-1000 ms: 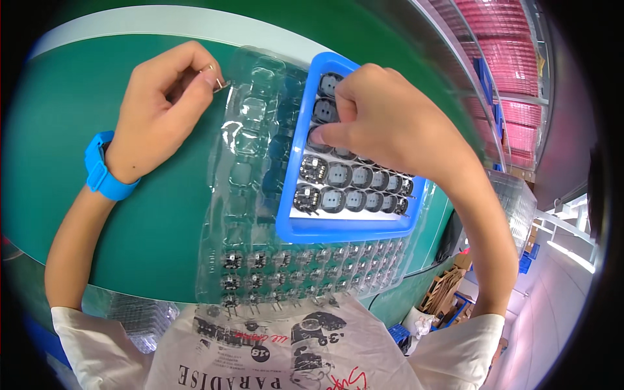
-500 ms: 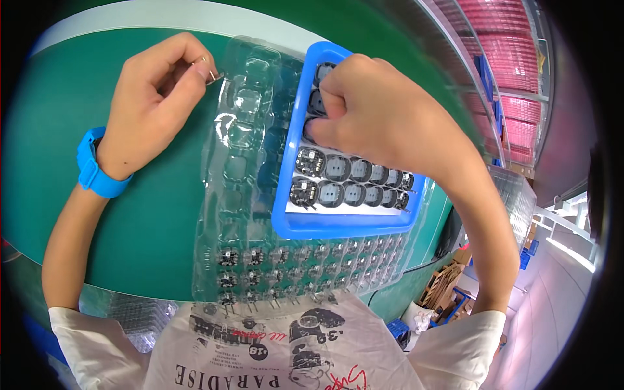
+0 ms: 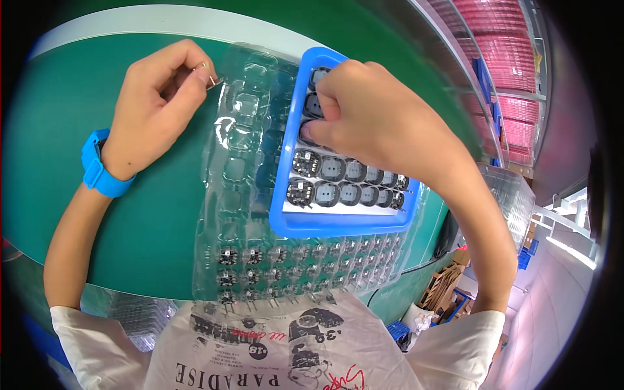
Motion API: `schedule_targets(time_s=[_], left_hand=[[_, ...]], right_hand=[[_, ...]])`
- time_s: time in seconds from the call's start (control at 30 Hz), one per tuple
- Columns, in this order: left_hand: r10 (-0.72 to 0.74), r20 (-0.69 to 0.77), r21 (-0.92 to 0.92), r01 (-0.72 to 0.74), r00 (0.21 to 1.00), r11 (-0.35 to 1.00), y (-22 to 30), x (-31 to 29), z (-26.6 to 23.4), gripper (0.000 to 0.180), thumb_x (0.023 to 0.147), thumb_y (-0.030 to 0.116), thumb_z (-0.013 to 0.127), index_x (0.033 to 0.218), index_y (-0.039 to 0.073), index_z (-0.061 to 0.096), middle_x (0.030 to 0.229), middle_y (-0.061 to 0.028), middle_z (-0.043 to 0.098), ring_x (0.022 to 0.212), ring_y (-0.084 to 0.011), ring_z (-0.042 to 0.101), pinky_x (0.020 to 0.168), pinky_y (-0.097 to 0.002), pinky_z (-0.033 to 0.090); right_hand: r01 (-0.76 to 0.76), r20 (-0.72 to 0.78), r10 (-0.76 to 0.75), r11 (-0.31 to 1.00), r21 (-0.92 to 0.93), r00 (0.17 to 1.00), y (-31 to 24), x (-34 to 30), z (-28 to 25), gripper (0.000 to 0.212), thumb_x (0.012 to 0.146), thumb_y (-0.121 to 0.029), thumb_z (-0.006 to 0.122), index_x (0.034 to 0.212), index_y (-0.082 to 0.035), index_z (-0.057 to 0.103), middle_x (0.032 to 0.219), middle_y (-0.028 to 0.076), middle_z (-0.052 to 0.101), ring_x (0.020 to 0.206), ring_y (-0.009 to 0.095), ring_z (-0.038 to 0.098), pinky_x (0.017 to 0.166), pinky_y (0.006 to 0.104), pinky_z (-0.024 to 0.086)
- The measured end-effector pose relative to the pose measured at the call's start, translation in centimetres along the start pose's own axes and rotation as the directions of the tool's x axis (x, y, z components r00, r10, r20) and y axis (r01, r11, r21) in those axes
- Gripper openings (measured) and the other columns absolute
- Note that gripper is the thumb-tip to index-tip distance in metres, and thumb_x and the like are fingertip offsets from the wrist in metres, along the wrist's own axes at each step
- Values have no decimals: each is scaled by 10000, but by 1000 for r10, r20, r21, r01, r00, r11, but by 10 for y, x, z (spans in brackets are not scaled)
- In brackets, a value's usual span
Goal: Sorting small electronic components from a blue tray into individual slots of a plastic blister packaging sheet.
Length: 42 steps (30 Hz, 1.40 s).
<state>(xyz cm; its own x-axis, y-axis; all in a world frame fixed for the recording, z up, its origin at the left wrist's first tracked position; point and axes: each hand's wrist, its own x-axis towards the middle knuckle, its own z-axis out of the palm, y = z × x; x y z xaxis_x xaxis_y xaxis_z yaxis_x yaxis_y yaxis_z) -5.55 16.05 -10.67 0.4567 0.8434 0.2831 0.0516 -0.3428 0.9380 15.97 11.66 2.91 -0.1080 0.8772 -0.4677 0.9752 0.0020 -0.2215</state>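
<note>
My left hand (image 3: pixel 156 110), a blue band on its wrist, is closed at the left of the clear plastic tray. Its thumb and finger pinch a small part with thin metal pins (image 3: pixel 213 82); the rest of that part is hidden. Over the blue tray (image 3: pixel 279 188) my right hand (image 3: pixel 377 120) reaches in with curled fingers. Its thumb tip touches a dark rounded housing, and what the fingers pinch is covered by the hand. Rows of grey-black rounded housings (image 3: pixel 333 169) fill the blue tray. Several hold small black circuit boards (image 3: pixel 305 162).
Under the blue tray lies a clear blister tray (image 3: pixel 234 170) with rows of small circuit boards (image 3: pixel 254 255) in its near pockets. The green tabletop (image 3: pixel 52 136) stretches left. Clear plastic trays (image 3: pixel 140 318) are stacked below its near edge. Pink stacks (image 3: pixel 517 58) stand on a rack at right.
The blue tray has shifted slightly left and down in the picture. My right hand has stayed at the same row, and my left hand has barely moved.
</note>
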Motion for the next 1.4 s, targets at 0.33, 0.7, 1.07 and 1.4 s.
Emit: schedule_targets(time_s=[0.33, 0.7, 1.07, 1.4], left_hand=[[30, -2, 11, -30, 1000, 999, -5, 1, 3, 98, 940, 81, 569, 880, 5, 585, 712, 31, 538, 591, -17, 398, 509, -218, 302], [-47, 6, -88, 47, 999, 995, 22, 4, -11, 86, 948, 58, 559, 909, -9, 597, 887, -28, 610, 701, -54, 499, 587, -215, 403], [248, 335, 455, -386, 909, 802, 98, 26, 22, 191, 756, -37, 718, 934, 29, 695, 919, -96, 553, 818, -239, 543, 657, -324, 455], [215, 389, 531, -409, 896, 742, 102, 31, 29, 179, 741, -29, 740, 909, 23, 703, 863, -79, 532, 752, -232, 518, 615, -337, 431]], right_hand=[[32, -46, -25, 984, 173, 999, 10, -17, -7, 296, 808, -177, 706, 639, -12, 528, 562, 95, 534, 498, 204, 520, 483, 349, 417], [6, 5, 87, -128, 992, 996, 120, -137, 26, 270, 773, -44, 620, 1021, -60, 516, 1236, 195, 545, 798, 157, 528, 548, 244, 412], [192, -115, 392, -164, 967, 913, 173, -172, 65, 241, 883, -56, 615, 1108, -17, 539, 1335, 273, 517, 1152, 342, 609, 890, 423, 591], [340, -215, 394, -280, 898, 893, 189, -166, 85, 217, 904, 48, 500, 1117, 25, 531, 1306, 275, 538, 1250, 357, 550, 1053, 413, 493]])
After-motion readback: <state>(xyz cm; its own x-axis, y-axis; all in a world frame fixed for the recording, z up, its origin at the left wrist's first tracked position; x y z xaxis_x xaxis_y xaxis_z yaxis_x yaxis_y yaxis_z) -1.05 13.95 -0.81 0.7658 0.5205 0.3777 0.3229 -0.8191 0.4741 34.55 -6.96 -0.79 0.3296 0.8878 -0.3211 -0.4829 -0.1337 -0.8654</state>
